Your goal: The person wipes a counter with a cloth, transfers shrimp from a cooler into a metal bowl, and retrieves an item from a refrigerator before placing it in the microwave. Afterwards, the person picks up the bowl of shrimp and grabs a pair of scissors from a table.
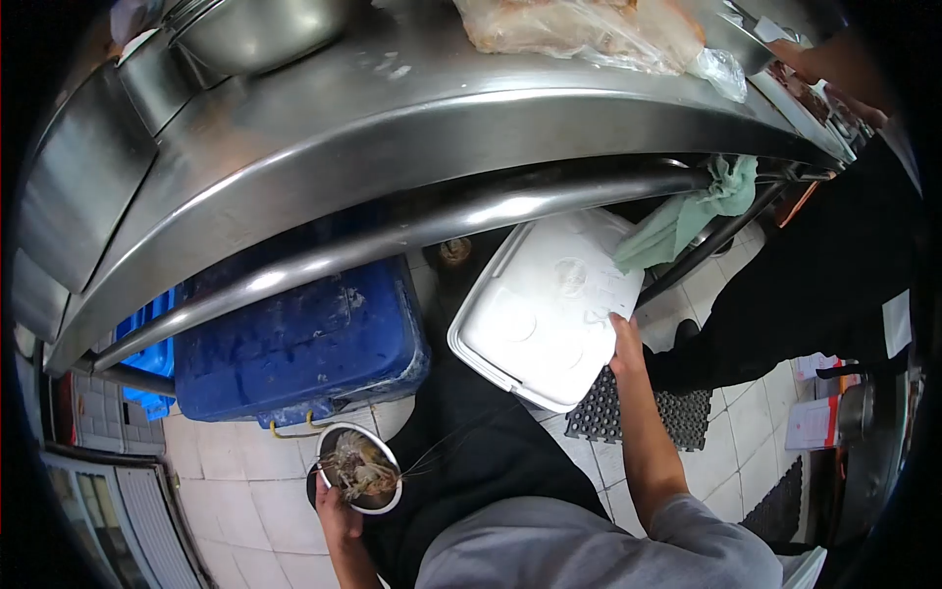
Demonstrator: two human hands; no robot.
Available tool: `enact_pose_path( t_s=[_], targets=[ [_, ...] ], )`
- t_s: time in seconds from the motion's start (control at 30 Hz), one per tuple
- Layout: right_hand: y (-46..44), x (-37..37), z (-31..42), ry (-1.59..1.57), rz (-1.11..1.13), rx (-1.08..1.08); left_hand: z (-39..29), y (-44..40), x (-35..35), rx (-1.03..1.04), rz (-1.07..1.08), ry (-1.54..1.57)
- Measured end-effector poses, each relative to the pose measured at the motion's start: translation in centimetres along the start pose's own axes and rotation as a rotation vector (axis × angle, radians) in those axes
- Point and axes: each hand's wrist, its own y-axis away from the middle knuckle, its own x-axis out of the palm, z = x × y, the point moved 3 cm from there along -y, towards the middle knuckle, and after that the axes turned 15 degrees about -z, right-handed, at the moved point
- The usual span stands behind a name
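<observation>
My left hand (339,514) is wrapped round the rim of a small round bowl (394,501) at the lower left. Raw shrimp with long thin feelers (361,465) lie in the bowl. My right hand (626,344) grips the right edge of a white cooler lid (535,309), which sits tilted below the steel counter. A green cloth (677,221) hangs from the rail just above the lid. What lies under the lid is hidden.
A blue cooler (304,344) stands under the steel counter (392,133) at the left. Bagged meat (579,34) and a steel bowl (265,34) rest on the counter. Another person's hand (819,61) and dark-clothed leg (785,285) are at the right, beside a black mat (643,412).
</observation>
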Motion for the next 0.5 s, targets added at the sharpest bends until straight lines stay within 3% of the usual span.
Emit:
enact_pose_path(
  t_s=[0.17, 0.27, 0.33, 0.37, 0.43, 0.5],
  targets=[
    [1.0, 0.7, 1.7, 0.034, 0.061, 0.017, -4.4, 1.7, -0.5, 0.031, -0.133, 0.013],
    [0.4, -0.1, 1.4, 0.135, 0.056, -0.078, -6.9, 2.7, -1.2, 0.071, -0.176, -0.065],
    [0.3, -0.5, 1.5, 0.366, -0.069, -0.212, -8.0, 2.9, -2.7, 0.133, -0.204, -0.068],
    [0.6, -0.3, 1.8, 0.365, -0.071, -0.211, -8.6, 3.4, -2.5, 0.148, -0.201, -0.073],
    [1.3, -0.3, 2.3, 0.664, -0.144, -0.147, -9.5, 3.8, -2.5, 0.164, -0.196, -0.078],
    [2.0, 0.4, 2.8, 0.648, -0.15, -0.139, -9.9, 3.9, -3.2, 0.191, -0.228, -0.04]
  ],
)
